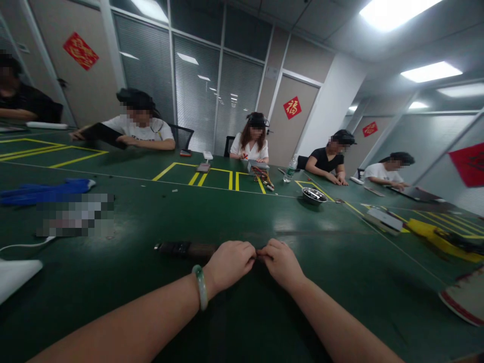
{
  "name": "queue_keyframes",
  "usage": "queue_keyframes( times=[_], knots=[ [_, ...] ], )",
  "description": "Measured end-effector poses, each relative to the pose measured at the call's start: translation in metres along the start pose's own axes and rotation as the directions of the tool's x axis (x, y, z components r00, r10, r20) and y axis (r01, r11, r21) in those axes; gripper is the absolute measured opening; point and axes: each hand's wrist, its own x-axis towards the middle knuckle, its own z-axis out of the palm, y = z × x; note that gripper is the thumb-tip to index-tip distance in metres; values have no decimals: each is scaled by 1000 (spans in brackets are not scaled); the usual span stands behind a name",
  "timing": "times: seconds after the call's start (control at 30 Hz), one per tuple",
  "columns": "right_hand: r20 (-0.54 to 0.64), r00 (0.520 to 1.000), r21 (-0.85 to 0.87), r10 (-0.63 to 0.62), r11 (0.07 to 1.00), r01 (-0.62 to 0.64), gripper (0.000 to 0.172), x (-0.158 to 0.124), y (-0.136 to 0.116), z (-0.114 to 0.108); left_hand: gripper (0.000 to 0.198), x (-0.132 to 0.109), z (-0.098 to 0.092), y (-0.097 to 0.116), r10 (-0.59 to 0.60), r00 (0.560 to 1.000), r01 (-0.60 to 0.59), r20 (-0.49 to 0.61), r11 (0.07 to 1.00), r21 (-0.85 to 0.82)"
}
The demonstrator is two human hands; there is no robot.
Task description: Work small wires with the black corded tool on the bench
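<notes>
A long, slim, dark brown and black object (pixel 194 250) with a small shiny tip lies across the green table in front of me. It looks like a folded umbrella, but blur keeps me from being sure. My left hand (pixel 232 262), with a jade bangle (pixel 201 287) at the wrist, is closed over its right part. Close beside it, my right hand (pixel 282 262) is closed in a pinch at the object's right end. The fingertips of both hands nearly meet there and hide that end.
Blue gloves (pixel 45 191) and a blurred-out item with a white cable lie left. Ahead are a metal bowl (pixel 314 195) and a water bottle (pixel 291 169). To the right are a white box (pixel 384 220) and a yellow item (pixel 434 237). Several people sit across the table (pixel 170 312).
</notes>
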Motion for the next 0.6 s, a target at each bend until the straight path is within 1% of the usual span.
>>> queue_keyframes(
  times=[0.1,0.2,0.27,0.37,0.6],
  knots=[
    [13,1000,35,15,999,-15,18,-1,-1,2,6,0,-1,0,-1,1000,1,0,1000,5],
    [72,997,40,36,998,-39,22,0,-4,3,8,0,-2,1,-8,1000,8,6,1000,1],
    [119,992,7,52,999,-53,22,0,-7,2,8,0,-3,2,-15,1000,15,16,1000,0],
    [156,986,-59,60,997,-52,20,2,-10,0,7,0,-6,4,-20,999,20,33,1000,0],
    [149,989,-224,9,974,25,13,2,-10,6,5,-1,-9,4,2,999,-3,32,1000,11]
  ],
)
